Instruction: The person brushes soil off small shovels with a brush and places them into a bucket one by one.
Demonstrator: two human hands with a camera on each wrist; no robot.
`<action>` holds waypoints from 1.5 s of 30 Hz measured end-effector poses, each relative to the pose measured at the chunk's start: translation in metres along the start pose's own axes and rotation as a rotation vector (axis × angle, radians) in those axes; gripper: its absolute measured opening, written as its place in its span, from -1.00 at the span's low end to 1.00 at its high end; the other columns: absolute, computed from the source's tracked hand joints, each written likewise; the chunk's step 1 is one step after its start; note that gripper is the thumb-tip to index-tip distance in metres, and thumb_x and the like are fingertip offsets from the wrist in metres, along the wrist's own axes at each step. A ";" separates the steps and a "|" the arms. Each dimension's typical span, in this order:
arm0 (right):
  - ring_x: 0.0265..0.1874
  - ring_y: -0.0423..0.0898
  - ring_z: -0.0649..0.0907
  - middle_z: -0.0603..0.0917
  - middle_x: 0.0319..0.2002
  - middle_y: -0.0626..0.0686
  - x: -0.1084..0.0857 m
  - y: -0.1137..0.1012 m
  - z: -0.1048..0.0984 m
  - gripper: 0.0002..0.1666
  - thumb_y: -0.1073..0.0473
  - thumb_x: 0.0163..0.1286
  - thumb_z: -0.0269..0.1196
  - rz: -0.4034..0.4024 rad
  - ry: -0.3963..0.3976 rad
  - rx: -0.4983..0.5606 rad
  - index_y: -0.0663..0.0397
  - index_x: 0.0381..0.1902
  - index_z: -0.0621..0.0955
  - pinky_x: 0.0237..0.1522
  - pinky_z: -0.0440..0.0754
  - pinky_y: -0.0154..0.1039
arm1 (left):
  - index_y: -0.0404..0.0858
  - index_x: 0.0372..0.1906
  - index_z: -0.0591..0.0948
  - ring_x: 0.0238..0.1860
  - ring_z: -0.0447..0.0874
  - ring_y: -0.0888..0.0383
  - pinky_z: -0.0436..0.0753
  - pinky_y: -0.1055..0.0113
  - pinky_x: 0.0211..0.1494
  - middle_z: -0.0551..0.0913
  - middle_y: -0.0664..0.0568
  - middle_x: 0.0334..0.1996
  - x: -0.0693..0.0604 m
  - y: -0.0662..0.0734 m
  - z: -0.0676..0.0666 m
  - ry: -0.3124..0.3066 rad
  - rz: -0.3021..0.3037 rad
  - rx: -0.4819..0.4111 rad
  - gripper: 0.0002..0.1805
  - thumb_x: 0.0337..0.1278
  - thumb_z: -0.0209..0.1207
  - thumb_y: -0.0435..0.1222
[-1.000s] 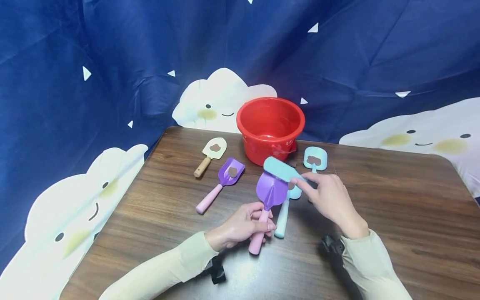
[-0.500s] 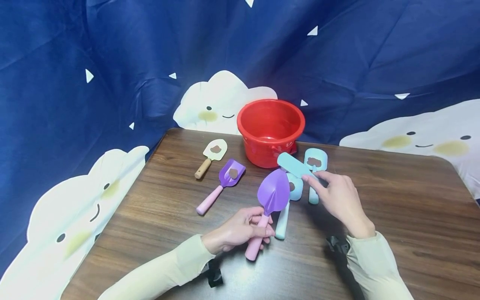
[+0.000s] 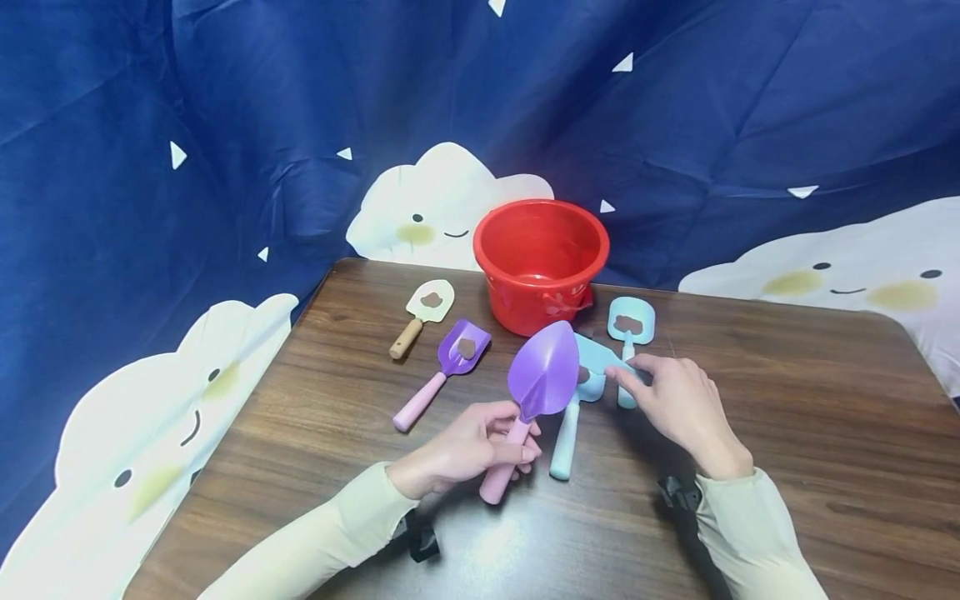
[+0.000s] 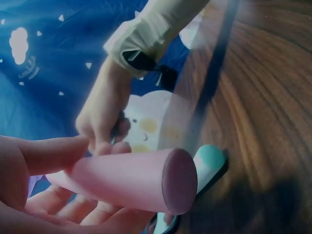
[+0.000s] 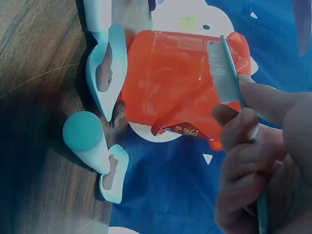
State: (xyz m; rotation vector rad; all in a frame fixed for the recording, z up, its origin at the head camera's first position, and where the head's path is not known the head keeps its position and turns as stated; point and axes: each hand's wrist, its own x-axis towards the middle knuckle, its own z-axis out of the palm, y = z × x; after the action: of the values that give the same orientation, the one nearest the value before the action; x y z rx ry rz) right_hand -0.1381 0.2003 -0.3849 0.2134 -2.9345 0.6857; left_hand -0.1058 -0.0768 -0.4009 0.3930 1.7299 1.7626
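My left hand point(image 3: 468, 450) grips the pink handle of a toy shovel point(image 3: 546, 371) with a purple rounded blade, raised above the table with its blade up. In the left wrist view the pink handle point(image 4: 131, 180) lies across the fingers, its end toward the camera. My right hand point(image 3: 678, 412) pinches a light blue brush point(image 3: 596, 353) with pale bristles point(image 5: 222, 73), which show in the right wrist view. From the head, the shovel blade partly hides the brush. A light blue shovel point(image 3: 566, 442) with a pale green handle lies below both.
A red bucket point(image 3: 517, 300) stands at the back of the table. Left of it lie a cream shovel point(image 3: 408, 333) with a wooden handle and a purple scoop point(image 3: 422, 400). Another light blue shovel point(image 3: 630, 312) lies right of the bucket. Brown patches show on these blades.
The brush has left the purple shovel's blade, swung right and up, then come down behind the blade's right edge. The left hand has shifted slightly left, turning the shovel.
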 end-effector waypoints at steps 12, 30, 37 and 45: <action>-0.44 0.00 0.62 0.69 -0.55 -0.03 -0.004 0.004 -0.005 -0.44 -0.27 0.30 0.20 0.017 0.000 -0.003 0.09 -0.10 0.70 -0.52 0.53 -0.13 | -0.12 0.21 0.43 -0.66 0.48 0.21 0.57 0.38 -0.60 0.46 -0.03 -0.43 0.014 0.038 -0.040 0.111 -0.003 0.020 -0.65 0.40 0.02 -0.19; -0.49 -0.04 0.58 0.63 -0.62 -0.07 -0.010 0.009 -0.003 -0.44 -0.28 0.30 0.19 0.018 -0.002 0.021 0.08 -0.12 0.70 -0.59 0.40 -0.28 | -0.10 0.29 0.40 -0.27 0.54 0.10 0.59 0.29 -0.22 0.58 -0.01 0.02 0.063 0.090 -0.065 0.478 0.105 0.550 -0.42 0.09 0.13 -0.34; -0.44 0.02 0.64 0.71 -0.54 -0.01 -0.011 0.012 -0.004 -0.45 -0.28 0.31 0.19 0.019 0.011 0.015 0.07 -0.12 0.71 -0.59 0.46 -0.21 | -0.16 0.14 0.56 -0.01 0.49 0.04 0.53 0.14 0.12 0.59 -0.05 0.01 0.078 0.089 -0.068 0.635 0.163 0.736 -0.54 0.06 0.18 -0.28; -0.37 0.09 0.67 0.76 -0.41 0.09 -0.013 0.015 -0.006 -0.42 -0.28 0.32 0.17 0.032 0.020 0.015 0.11 -0.11 0.70 -0.54 0.53 -0.13 | -0.15 0.10 0.60 0.05 0.60 0.07 0.59 0.20 0.19 0.68 0.02 0.00 0.087 0.092 -0.068 0.740 0.192 0.626 -0.56 0.09 0.26 -0.13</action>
State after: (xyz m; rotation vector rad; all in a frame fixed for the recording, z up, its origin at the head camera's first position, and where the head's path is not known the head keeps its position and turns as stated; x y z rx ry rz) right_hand -0.1273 0.2174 -0.3883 0.1603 -2.9211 0.7101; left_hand -0.2344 -0.0708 -0.3365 0.1598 2.8709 1.5503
